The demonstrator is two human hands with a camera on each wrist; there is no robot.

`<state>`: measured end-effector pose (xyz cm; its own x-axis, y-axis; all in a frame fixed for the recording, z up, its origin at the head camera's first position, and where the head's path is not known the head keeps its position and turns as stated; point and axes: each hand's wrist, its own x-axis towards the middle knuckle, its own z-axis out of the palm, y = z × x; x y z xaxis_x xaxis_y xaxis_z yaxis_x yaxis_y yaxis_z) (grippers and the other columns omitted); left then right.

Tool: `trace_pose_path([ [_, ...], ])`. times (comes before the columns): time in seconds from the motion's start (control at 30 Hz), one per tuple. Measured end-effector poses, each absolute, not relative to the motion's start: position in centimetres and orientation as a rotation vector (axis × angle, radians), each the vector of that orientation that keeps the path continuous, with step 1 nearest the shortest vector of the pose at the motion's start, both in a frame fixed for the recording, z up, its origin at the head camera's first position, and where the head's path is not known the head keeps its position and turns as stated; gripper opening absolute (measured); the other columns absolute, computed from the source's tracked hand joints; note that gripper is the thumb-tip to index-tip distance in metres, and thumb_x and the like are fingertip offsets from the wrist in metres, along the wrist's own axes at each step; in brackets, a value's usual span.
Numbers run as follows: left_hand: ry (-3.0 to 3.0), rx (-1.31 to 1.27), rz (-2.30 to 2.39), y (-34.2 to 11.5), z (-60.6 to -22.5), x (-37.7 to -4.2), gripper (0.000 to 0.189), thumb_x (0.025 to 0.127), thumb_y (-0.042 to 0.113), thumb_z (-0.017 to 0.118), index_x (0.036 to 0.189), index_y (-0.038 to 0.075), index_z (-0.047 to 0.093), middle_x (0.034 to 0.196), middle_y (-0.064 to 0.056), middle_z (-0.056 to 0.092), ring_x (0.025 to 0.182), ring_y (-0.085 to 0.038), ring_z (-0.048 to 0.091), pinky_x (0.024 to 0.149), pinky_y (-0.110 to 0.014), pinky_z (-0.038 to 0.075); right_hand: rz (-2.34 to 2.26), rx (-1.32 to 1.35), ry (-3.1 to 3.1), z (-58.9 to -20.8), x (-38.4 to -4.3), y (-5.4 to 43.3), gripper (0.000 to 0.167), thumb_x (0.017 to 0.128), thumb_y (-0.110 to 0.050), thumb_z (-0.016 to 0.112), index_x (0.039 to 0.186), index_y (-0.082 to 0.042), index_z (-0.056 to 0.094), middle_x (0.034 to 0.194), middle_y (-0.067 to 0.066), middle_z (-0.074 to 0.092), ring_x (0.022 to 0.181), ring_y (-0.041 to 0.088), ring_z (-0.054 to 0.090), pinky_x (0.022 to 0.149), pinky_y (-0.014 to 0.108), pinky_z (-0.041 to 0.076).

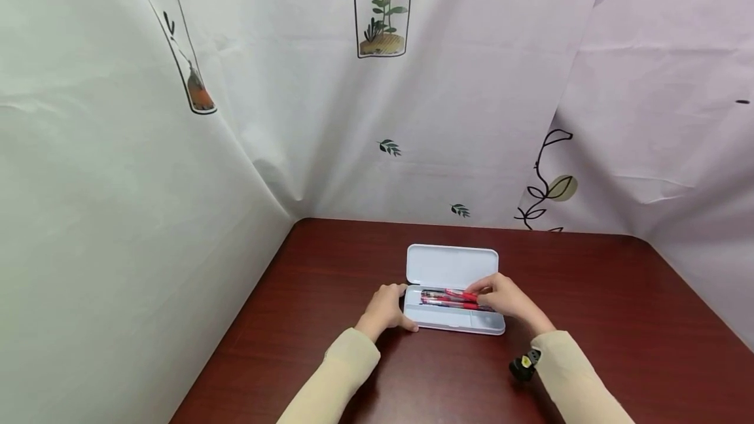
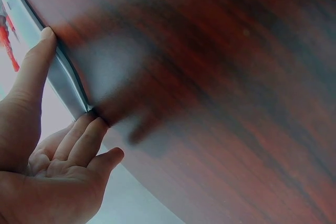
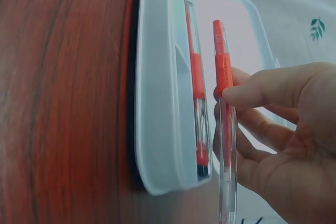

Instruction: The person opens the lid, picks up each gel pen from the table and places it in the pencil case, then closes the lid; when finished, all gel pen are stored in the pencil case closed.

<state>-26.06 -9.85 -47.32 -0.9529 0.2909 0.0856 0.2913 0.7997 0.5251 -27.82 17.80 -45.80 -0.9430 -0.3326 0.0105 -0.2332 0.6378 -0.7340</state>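
A white pencil case [image 1: 436, 318] lies on the table with its lid [image 1: 450, 265] raised at the back. My left hand [image 1: 384, 309] holds its left end, thumb along the front edge and fingers around the far side. In the left wrist view the thumb and fingertips touch the case's wall [image 2: 64, 82]. My right hand [image 1: 503, 296] is over the right half of the case. Between thumb and fingers it pinches a clear pen with red parts [image 3: 224, 77]. Several other red and clear pens [image 1: 442, 301] lie inside the long compartment.
Dark red-brown table [image 1: 330, 267] surrounds the case. A white cloth [image 1: 471, 116] printed with plants hangs behind it and at the sides. A small black device [image 1: 521, 366] sits at my right sleeve.
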Motion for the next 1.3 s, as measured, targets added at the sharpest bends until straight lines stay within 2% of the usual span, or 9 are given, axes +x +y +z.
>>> trace_pose_path([
  [0.1,-2.978,-0.484,-0.872,-9.8,-47.4,-26.1,0.075,0.050,0.025,0.099,0.116,0.006,0.068,0.106,-0.012,0.071,0.094,-0.027,0.064,0.085,-0.040,0.052,-1.183,-0.528,2.727,-45.7,-27.9,17.3,0.024,0.082,0.005,0.061,0.097,-0.005,0.077,0.090,0.007,0.070,0.072,0.017,0.050,0.058,0.027,0.042],
  [0.33,-2.988,-0.477,-0.848,-9.8,-47.0,-25.9,0.076,0.051,0.025,0.098,0.117,0.005,0.067,0.107,-0.014,0.070,0.095,-0.029,0.063,0.086,-0.041,0.052,-1.181,-0.634,2.722,-45.6,-28.1,16.1,0.023,0.082,0.007,0.061,0.096,-0.002,0.077,0.097,0.012,0.073,0.079,0.018,0.054,0.066,0.029,0.047],
  [0.73,-3.000,-0.461,-0.843,-9.7,-46.8,-25.8,0.075,0.052,0.025,0.098,0.117,0.005,0.067,0.107,-0.014,0.069,0.095,-0.030,0.063,0.085,-0.042,0.052,-1.166,-0.704,2.775,-46.2,-28.6,13.5,0.023,0.079,0.010,0.063,0.094,-0.001,0.077,0.090,0.010,0.073,0.073,0.014,0.052,0.063,0.026,0.044],
  [0.9,-3.002,-0.460,-0.851,-9.5,-46.8,-25.8,0.074,0.053,0.025,0.098,0.117,0.005,0.067,0.108,-0.015,0.069,0.096,-0.031,0.063,0.085,-0.043,0.052,-1.135,-0.708,2.817,-46.5,-28.6,13.4,0.022,0.081,0.005,0.066,0.099,-0.002,0.076,0.093,0.008,0.073,0.079,0.014,0.059,0.069,0.028,0.050],
  [1.07,-3.004,-0.465,-0.865,-9.5,-46.9,-25.9,0.074,0.053,0.026,0.098,0.117,0.005,0.067,0.109,-0.015,0.069,0.097,-0.030,0.063,0.086,-0.043,0.051,-1.159,-0.686,2.846,-46.2,-28.0,14.0,0.020,0.084,0.000,0.070,0.103,-0.002,0.075,0.097,0.009,0.072,0.086,0.018,0.065,0.077,0.035,0.055],
  [1.3,-3.001,-0.460,-0.850,-9.7,-47.1,-25.9,0.075,0.051,0.025,0.098,0.116,0.006,0.068,0.107,-0.013,0.070,0.095,-0.029,0.063,0.085,-0.041,0.052,-1.165,-0.639,2.865,-45.6,-27.5,15.2,0.020,0.085,-0.003,0.071,0.105,-0.004,0.075,0.099,0.008,0.072,0.086,0.017,0.064,0.079,0.037,0.056],
])
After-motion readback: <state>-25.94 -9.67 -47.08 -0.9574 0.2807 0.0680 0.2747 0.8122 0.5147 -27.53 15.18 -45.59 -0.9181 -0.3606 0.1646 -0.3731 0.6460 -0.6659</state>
